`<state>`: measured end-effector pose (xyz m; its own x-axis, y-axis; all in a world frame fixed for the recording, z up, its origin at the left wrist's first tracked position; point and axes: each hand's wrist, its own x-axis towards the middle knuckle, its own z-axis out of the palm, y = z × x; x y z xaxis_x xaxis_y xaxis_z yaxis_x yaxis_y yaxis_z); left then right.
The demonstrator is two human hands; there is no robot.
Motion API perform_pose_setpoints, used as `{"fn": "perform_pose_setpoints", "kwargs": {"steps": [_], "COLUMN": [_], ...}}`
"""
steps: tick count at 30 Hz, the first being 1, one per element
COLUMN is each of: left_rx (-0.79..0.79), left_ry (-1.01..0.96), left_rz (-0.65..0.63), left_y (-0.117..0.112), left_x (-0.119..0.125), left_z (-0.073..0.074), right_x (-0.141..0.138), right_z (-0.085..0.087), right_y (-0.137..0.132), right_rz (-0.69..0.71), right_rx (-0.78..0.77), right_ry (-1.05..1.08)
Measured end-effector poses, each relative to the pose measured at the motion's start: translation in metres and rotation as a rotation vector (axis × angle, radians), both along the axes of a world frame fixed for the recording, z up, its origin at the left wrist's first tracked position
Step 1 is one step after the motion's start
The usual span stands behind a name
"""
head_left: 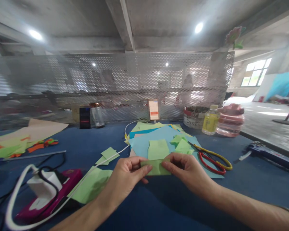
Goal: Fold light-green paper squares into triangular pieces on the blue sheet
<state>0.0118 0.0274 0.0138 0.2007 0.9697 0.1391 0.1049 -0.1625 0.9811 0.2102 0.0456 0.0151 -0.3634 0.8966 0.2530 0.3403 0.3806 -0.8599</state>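
Observation:
Both of my hands pinch a small folded piece of light green paper (156, 167) just above the blue table (243, 179). My left hand (126, 178) grips its left end between thumb and fingers. My right hand (186, 171) grips its right end, fingers curled over the top edge. Right behind the paper lie more green squares (158, 149) on a light blue sheet (144, 143), which tops a stack of coloured sheets.
Red and yellow scissors (213, 158) lie right of the sheets. A white charger with cable (42, 186) sits on a magenta device (50, 199) at the left. Green scraps (90, 186), a ruler (33, 156), a yellow bottle (210, 121), a pink jug (230, 120) and a mesh screen (110, 83) surround the area.

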Motion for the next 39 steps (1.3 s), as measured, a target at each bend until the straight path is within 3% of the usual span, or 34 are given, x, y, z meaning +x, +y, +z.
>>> {"fn": "perform_pose_setpoints", "kwargs": {"steps": [14, 39], "left_rx": [-0.071, -0.107], "left_ry": [0.010, 0.027], "left_rz": [0.009, -0.090], "left_y": [0.0003, -0.0026], "left_x": [0.0005, 0.0013], "left_z": [-0.0041, -0.0037], "right_x": [0.0002, -0.0012], "right_z": [-0.0011, -0.0019], "right_y": [-0.0008, -0.0056], "right_rz": [-0.074, -0.029], "right_rx": [0.053, 0.134], "right_ry": [-0.097, -0.117]}}
